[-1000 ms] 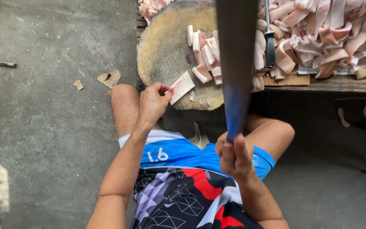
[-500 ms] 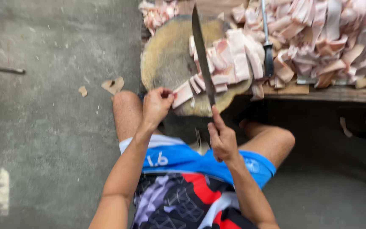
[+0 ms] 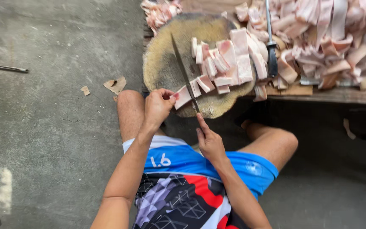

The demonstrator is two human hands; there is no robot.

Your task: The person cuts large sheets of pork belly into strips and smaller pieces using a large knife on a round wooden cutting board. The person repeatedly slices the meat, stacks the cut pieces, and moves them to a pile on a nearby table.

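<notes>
Left hand [image 3: 158,106] fingers pinched on a pale, fatty meat strip [image 3: 182,97], right hand [image 3: 209,142] clamped around a long thin-bladed knife [image 3: 184,74], round worn wooden block [image 3: 166,55] beneath.

Grey concrete floor [image 3: 43,140], stained and scuffed, strewn with torn cardboard scraps [image 3: 115,85] and a thin metal rod [image 3: 3,67] at far left. Low wooden platform [image 3: 339,96] at top right, heaped with pale pink meat strips [image 3: 335,38]. Round wooden chopping block [image 3: 166,55] at its near edge, bearing cut meat pieces [image 3: 227,63].
</notes>
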